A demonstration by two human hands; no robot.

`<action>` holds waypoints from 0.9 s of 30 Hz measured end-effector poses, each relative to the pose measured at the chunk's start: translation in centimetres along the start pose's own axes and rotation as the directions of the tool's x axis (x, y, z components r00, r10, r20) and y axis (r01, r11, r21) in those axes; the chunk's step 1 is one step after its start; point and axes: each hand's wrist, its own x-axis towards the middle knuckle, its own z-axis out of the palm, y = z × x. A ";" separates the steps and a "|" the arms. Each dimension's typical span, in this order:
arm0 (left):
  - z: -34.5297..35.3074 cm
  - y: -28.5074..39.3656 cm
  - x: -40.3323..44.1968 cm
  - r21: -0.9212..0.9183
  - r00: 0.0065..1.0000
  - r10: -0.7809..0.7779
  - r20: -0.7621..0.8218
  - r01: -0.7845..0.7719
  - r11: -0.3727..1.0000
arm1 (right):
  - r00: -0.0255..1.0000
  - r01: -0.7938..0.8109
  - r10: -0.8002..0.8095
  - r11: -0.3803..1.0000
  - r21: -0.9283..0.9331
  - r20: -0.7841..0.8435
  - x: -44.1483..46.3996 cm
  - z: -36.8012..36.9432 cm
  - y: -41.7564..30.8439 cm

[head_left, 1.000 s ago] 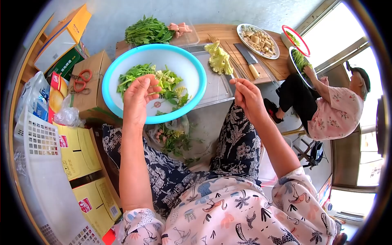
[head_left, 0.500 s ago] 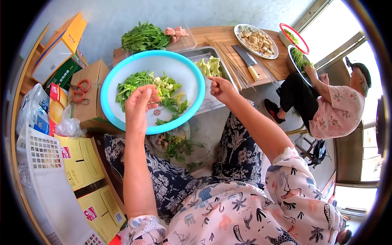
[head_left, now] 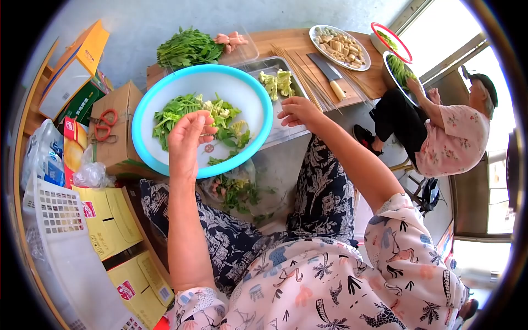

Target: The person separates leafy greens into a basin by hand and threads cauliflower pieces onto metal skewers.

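Observation:
My left hand hovers over a white basin with a wide light-blue rim, its fingers loosely curled and apart, nothing visible in them. Inside the basin lie cut leafy greens and paler yellow-green pieces. To the right, my right hand is open above the near edge of a metal tray, with no held thing visible. Pale green vegetable bundles rest in that tray, just beyond the right fingers. Thin wooden skewers lie beside it.
A knife and a plate of cut pieces are on the wooden table. Leafy greens sit at the back. Red-handled scissors rest on a cardboard box. Another person sits at right, handling greens.
My right hand has let go of the pale green vegetable bundle, opened its fingers and drawn back slightly. The bundle now lies in the tray. My left hand stays nearly still.

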 end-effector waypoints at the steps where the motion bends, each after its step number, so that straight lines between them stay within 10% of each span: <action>1: 0.0 0.0 0.0 0.001 1.000 -0.002 0.004 0.002 1.000 | 1.000 -0.001 0.001 1.000 0.003 -0.004 -0.6 -0.5 -0.1; 17: 0.9 -2.0 0.5 0.260 0.984 0.171 -0.044 -0.154 0.953 | 0.876 0.047 -0.084 0.995 -0.088 -0.476 -2.8 -17.6 8.6; 27: 2.1 -2.0 0.2 0.319 0.976 0.194 -0.101 -0.153 0.935 | 0.781 -0.114 -0.343 0.742 -0.660 -0.521 2.2 -15.7 9.4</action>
